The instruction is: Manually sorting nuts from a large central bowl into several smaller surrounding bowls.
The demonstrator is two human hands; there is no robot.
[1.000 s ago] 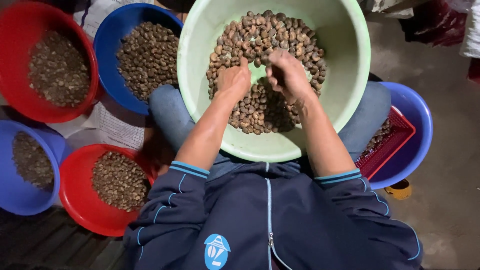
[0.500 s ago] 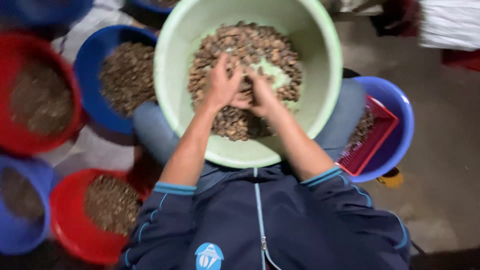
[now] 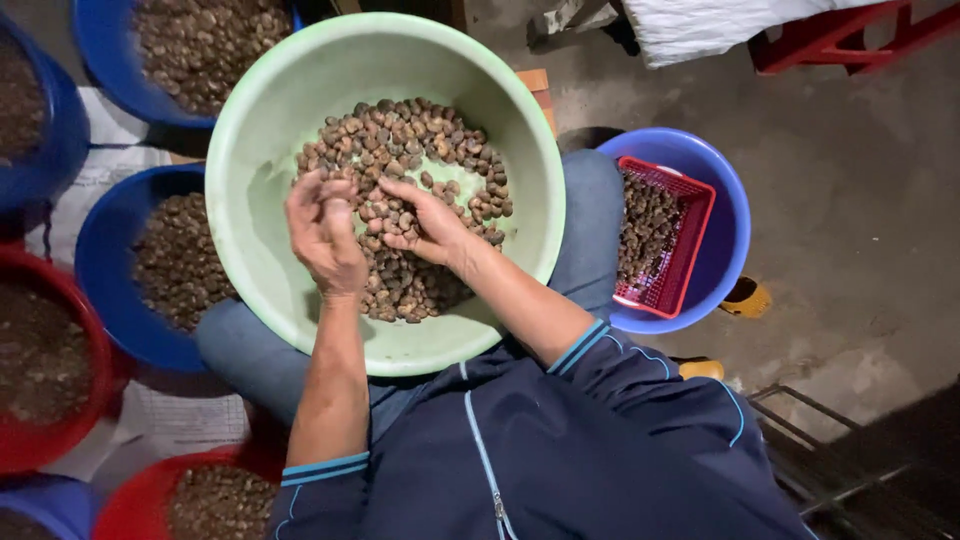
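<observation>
Both hands work the small brown nuts (image 3: 400,150) in the pale green plastic basin (image 3: 260,180), centre frame: my left hand (image 3: 322,232) pinches a few, my right hand (image 3: 425,222) lies spread on them; I'd best rake gently.

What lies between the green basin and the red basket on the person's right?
Head view: the person's right knee in blue trousers, then the blue tub's rim, separate green basin from red basket.

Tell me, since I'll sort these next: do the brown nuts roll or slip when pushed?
Likely yes: the nuts look small, round and loose in the green basin, so they'd probably roll. The right hand rests on them; they seem hard.
</observation>
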